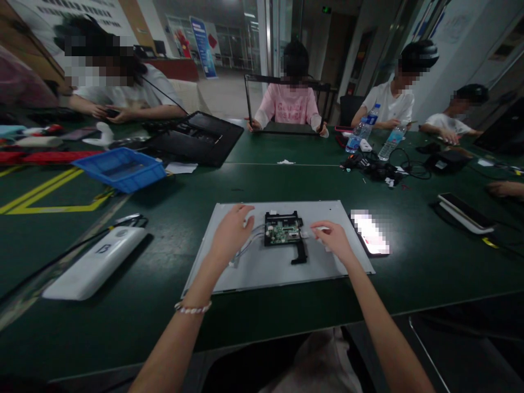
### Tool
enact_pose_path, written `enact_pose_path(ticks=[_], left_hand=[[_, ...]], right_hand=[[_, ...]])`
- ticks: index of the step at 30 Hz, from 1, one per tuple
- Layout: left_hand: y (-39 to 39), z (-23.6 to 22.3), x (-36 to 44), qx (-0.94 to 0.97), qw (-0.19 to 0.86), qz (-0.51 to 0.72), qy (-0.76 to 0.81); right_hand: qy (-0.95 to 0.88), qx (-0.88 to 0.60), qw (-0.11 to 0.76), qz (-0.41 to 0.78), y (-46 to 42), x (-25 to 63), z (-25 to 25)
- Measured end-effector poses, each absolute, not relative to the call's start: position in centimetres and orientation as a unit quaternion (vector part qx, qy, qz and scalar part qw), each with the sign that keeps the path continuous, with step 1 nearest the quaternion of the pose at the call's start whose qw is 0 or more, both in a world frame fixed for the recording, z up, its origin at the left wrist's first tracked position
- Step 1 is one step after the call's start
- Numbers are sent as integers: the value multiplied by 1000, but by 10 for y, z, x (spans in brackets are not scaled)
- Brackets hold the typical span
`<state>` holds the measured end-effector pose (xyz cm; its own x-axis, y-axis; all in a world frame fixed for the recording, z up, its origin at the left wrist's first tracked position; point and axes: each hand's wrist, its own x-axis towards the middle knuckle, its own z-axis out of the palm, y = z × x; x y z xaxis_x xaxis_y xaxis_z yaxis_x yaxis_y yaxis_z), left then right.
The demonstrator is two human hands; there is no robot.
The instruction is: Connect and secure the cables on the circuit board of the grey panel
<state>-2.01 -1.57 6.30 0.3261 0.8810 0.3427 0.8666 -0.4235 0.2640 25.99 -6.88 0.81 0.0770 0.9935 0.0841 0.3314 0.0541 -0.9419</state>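
Note:
A green circuit board (284, 231) sits in a black plastic frame (301, 254) on a pale flat panel (262, 275). My left hand (235, 232) hovers by the board's left side, fingers stretched out and holding nothing. Grey-white wires (250, 244) run from the board toward and under that hand. On the board's right, my right hand (333, 239) has its thumb and forefinger drawn together at the end of a pale flat strip (307, 233) that comes off the board. The strip's exact kind is too blurred to tell.
A lit phone (370, 232) lies against the panel's right edge. To the left are a white power bank (98, 265) and a blue tray (123, 168). Water bottles (362, 131) and tangled cables (376, 168) stand farther back. Across the table, a person holds a black frame (286, 129).

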Motion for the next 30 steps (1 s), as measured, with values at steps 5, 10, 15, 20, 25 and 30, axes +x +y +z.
enact_pose_path(ticks=[5,10,15,20,25,30], left_hand=[[-5,37,-83,769,84,215,597],[7,20,-92,777,113,183,591],[16,21,-89,769,99,183,604],[14,36,-94,743,141,213,619],[-3,61,-93,690,212,313,617],[-17,61,-74,661,250,326,628]], right_hand=[[-545,-586,461,384,-79,258,15],[-582,-556,446,391,-89,244,13],[-581,-523,438,444,-98,241,9],[-571,-512,444,463,-105,236,8],[-585,-519,480,398,-110,220,20],[-647,-515,480,294,-110,201,36]])
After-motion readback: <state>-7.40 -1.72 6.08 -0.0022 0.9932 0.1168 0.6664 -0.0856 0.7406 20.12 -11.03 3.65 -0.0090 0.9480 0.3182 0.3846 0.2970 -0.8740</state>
